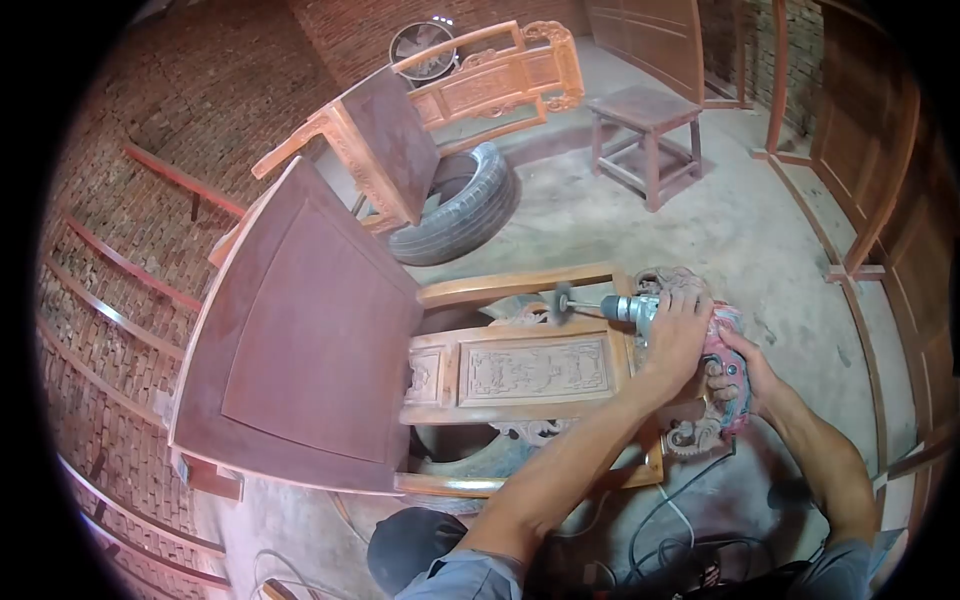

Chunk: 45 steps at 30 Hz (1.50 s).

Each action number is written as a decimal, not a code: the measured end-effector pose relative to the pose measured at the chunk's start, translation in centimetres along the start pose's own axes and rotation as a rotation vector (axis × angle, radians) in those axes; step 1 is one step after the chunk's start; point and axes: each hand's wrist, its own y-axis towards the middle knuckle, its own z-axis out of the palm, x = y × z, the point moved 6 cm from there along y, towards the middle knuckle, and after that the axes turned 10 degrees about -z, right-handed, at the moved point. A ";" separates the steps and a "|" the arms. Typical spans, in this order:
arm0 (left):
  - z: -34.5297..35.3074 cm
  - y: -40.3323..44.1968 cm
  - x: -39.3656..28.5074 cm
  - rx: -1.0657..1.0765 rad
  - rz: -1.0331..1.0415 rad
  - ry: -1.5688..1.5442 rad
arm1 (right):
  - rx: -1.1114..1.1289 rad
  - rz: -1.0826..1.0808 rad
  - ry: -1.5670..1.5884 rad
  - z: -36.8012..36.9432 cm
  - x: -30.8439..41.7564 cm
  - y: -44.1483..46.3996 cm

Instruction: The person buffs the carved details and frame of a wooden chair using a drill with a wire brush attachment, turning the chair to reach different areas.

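Observation:
My left hand (680,335) wraps over the front body of a power drill (640,309), just behind its chuck. My right hand (750,365) is closed around the drill's pink and blue rear handle. A dark round brush or sanding wheel (562,303), blurred, sits on the shaft in the chuck. It hovers at or just above the upper part of a carved wooden chair back (535,368); whether it touches cannot be seen. The chair lies tipped, its dark reddish seat panel (310,320) facing me on the left. My left forearm hides part of the lower rail.
A second carved chair (390,140) leans on a tire (465,215) behind. Farther back stand a small wooden stool (648,112) and a round fan (423,50). Wooden panels (870,130) line the right side. Cables (680,510) trail over the floor below my arms.

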 end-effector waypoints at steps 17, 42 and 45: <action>0.6 -0.5 -0.3 -0.013 0.026 -0.040 | -0.039 0.008 -0.010 -0.2 -0.7 -0.6; -0.8 -1.3 -0.8 -0.038 -0.001 -0.004 | 0.014 0.044 0.071 -0.4 -1.4 -1.0; -0.8 -1.7 -1.5 -0.034 -0.004 -0.051 | -0.055 0.011 0.017 -0.3 -1.1 -2.1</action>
